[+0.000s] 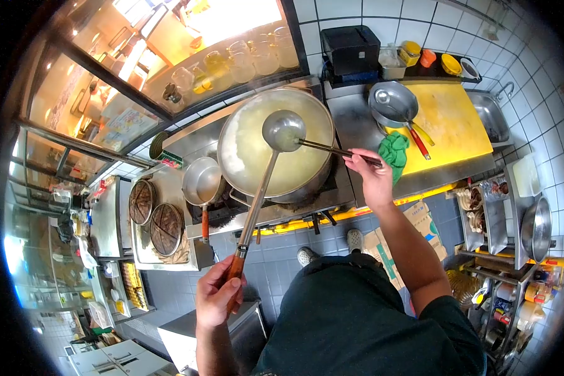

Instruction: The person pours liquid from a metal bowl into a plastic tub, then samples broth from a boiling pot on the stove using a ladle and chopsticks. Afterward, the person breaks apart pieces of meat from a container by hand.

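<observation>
Left hand (pixel 216 293): grips one ladle (pixel 284 130) over stockpot (pixel 304 191) (liquid (pixel 244 150) pale). Right hand (pixel 373 178): grips chopsticks (pixel 332 149), tips at ladle's bowl, apparently stirring.

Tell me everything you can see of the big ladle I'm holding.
The ladle has a round, shiny metal bowl, a long metal shaft and a reddish-brown, wood-look grip, held in the left hand. It slants away from you, bowl over the large pot of cloudy, pale liquid. Dark, chopstick-like sticks from the right hand reach the bowl. Whether it's dipped is unclear.
</observation>
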The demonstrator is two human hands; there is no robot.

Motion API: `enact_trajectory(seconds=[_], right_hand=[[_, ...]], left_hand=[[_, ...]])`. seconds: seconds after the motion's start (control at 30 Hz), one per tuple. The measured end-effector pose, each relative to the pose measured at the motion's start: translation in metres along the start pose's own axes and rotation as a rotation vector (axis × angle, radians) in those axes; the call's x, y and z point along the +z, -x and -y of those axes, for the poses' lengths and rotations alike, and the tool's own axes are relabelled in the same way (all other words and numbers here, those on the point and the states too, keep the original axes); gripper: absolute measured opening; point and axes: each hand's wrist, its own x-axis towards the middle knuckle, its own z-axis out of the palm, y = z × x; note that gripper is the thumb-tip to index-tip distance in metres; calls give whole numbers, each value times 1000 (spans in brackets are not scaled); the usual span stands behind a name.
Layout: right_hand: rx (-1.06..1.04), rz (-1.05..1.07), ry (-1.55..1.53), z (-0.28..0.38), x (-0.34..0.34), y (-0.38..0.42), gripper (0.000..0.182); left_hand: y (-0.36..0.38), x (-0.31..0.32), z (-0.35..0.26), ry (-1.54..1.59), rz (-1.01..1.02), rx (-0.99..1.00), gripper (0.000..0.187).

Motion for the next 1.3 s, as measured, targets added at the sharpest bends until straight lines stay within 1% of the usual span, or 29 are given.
enact_trajectory(seconds=[0.07,0.17,0.57,0.7,0.8,0.9,1.0,1.13,1.17,1.27,1.3], right_hand=[[82,-82,-106,2,2,0,19],[123,-113,-179,-1,0,0,19],[124,-131,-249,10,-11,1,19],[105,-87,-228,13,-22,4,18],[96,-96,-227,21,-27,9,18],[90,-118,-224,28,-34,13,18],[87,-135,-202,30,-50,19,18],[87,-155,-168,28,-67,22,18],[86,-166,-163,29,-69,23,18],[80,-169,-172,30,-72,23,18],[77,-169,-172,30,-73,23,18]], left_hand=[[2,1,-1,4,3,-3,47],[3,2,0,13,15,11,47],[6,7,6,-3,13,5,45],[5,9,13,-27,-27,-2,44],[4,14,22,-286,-91,13,45],[-5,9,52,-593,-118,237,48],[-15,20,70,-950,-199,556,51],[-22,30,106,-1003,-274,529,53],[-23,34,109,-1055,-302,587,56],[-24,41,125,-1013,-311,487,59],[-27,41,133,-1003,-312,512,62]])
